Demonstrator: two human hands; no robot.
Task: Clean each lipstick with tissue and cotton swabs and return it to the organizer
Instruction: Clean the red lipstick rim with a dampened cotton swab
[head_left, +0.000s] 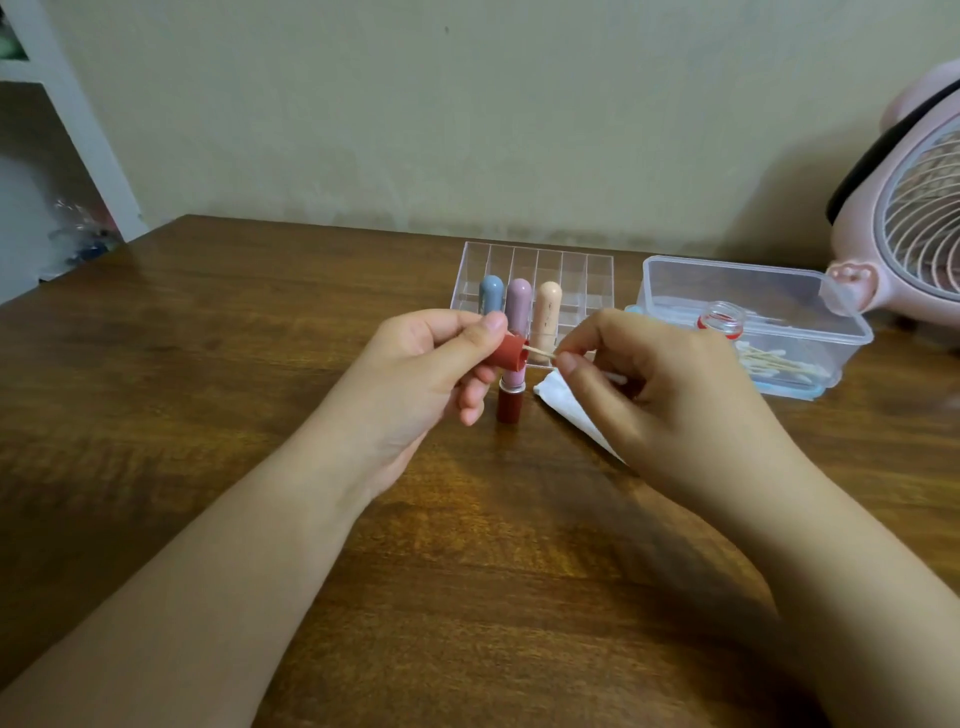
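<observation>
My left hand (436, 366) grips a red lipstick cap (508, 353), its open end turned right. My right hand (649, 384) pinches a cotton swab (540, 354) whose tip is inside the cap's mouth. The uncapped red lipstick base (508, 400) stands upright on the table just below the cap. Behind it a clear organizer (535, 275) holds three capped lipsticks: blue (491, 293), mauve (518, 306) and peach (548, 312). A white tissue (571, 405) lies under my right hand, partly hidden.
A clear plastic box (748, 312) at the right holds cotton swabs and a small glass jar (721, 321). A pink table fan (914, 228) stands at the far right. The wooden table (260, 338) meets a wall behind; a white shelf (67, 119) is at the left.
</observation>
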